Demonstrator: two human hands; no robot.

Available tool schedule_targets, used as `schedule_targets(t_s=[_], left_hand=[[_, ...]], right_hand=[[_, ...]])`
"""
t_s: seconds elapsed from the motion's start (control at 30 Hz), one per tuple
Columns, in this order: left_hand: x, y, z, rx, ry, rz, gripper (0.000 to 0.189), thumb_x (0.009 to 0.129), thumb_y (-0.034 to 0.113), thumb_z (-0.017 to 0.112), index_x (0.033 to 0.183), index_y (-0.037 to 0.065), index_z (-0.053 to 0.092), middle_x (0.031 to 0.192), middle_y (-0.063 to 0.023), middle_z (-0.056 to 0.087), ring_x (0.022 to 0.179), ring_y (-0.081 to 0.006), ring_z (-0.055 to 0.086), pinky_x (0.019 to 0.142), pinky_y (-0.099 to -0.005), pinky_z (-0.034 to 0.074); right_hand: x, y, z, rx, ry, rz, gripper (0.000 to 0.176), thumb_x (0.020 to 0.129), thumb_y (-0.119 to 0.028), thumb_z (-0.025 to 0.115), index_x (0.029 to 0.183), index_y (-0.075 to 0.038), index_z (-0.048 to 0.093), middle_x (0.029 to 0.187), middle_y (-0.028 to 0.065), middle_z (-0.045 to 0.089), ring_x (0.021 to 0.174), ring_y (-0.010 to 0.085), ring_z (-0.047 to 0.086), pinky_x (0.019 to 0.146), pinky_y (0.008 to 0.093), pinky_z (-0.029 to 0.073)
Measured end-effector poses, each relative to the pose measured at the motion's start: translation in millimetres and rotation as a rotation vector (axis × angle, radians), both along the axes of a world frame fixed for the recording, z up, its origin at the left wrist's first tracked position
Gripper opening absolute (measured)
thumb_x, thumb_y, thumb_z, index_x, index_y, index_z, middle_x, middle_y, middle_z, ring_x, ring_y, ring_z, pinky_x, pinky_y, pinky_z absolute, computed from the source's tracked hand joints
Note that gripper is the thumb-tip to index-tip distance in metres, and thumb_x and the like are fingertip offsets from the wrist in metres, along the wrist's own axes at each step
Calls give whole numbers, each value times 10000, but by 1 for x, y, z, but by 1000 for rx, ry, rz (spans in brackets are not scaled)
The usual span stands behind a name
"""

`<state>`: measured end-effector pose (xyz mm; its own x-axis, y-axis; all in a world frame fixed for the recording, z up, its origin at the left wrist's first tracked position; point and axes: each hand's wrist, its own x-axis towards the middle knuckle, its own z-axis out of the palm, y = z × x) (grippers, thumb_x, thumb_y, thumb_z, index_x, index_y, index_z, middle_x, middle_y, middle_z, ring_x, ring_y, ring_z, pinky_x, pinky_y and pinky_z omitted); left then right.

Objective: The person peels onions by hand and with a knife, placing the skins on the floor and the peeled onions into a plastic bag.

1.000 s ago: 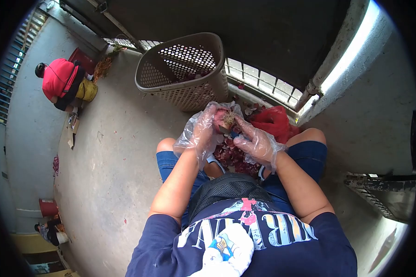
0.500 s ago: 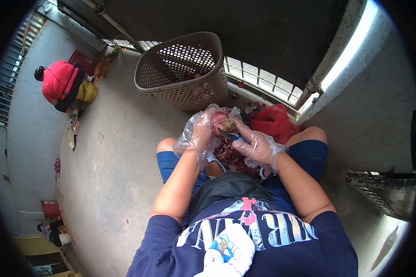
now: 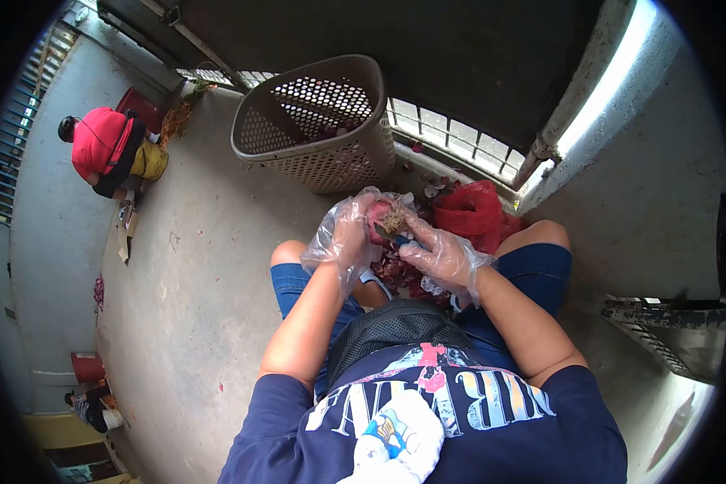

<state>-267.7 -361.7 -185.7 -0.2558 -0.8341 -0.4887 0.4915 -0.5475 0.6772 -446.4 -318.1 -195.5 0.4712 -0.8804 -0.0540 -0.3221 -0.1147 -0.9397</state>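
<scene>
A red onion with a dry, tangled root end faces up in my left hand, whose gloved fingers are wrapped around it. In my right hand, also in a clear plastic glove, is a small knife with a blue handle. Its blade lies against the onion near the roots, partly hidden by my fingers. Below both hands, a heap of dark red onion skins covers the floor between my legs. A red mesh bag sits just beyond my right hand.
A brown perforated basket with some onions inside stands ahead to the left. Behind it run a barred opening and a dark panel. At far left a person in red sits near a red tub; another person is lower down.
The knife and my right hand have shifted slightly left against the onion, and the blade shows less. My left hand keeps its hold, with the onion turned a little.
</scene>
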Motion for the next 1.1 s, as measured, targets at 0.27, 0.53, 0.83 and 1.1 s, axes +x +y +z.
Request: schedule_targets(t_s=[0.27, 0.53, 0.83, 1.1], left_hand=[[-9, 11, -5, -511, -531, 14, 201, 795, 171, 573, 935, 28, 575, 861, -97, 624, 793, -233, 613, 712, -332, 491], [0, -6, -32, -1194, -1401, -43, 326, 878, 312, 443, 921, 28, 596, 832, -83, 616, 706, -174, 568, 637, -324, 457], [-12, 2, -27, -883, -972, 39, 287, 868, 268, 473, 936, 20, 600, 824, -73, 613, 666, -173, 564, 611, -279, 460], [-5, -8, -8, -201, -512, -86, 307, 859, 279, 459, 904, 11, 604, 829, -80, 597, 661, -164, 529, 641, -277, 446]], right_hand=[[4, 0, -8, 6, -26, -64, 636, 857, -394, 502, 1394, -141, 273, 1225, 201, 517, 1145, 338, 493, 950, 356, 375], [6, -4, -14, -5, -128, -77, 616, 869, -386, 500, 1384, -118, 292, 1263, 197, 485, 1169, 328, 475, 966, 346, 362], [6, -4, -11, 66, -104, -114, 629, 868, -422, 499, 1371, -95, 311, 1212, 204, 523, 1149, 330, 492, 941, 347, 381], [7, -2, -11, -12, -6, -140, 588, 868, -389, 507, 1359, -110, 341, 1153, 202, 560, 1091, 328, 536, 912, 347, 399]])
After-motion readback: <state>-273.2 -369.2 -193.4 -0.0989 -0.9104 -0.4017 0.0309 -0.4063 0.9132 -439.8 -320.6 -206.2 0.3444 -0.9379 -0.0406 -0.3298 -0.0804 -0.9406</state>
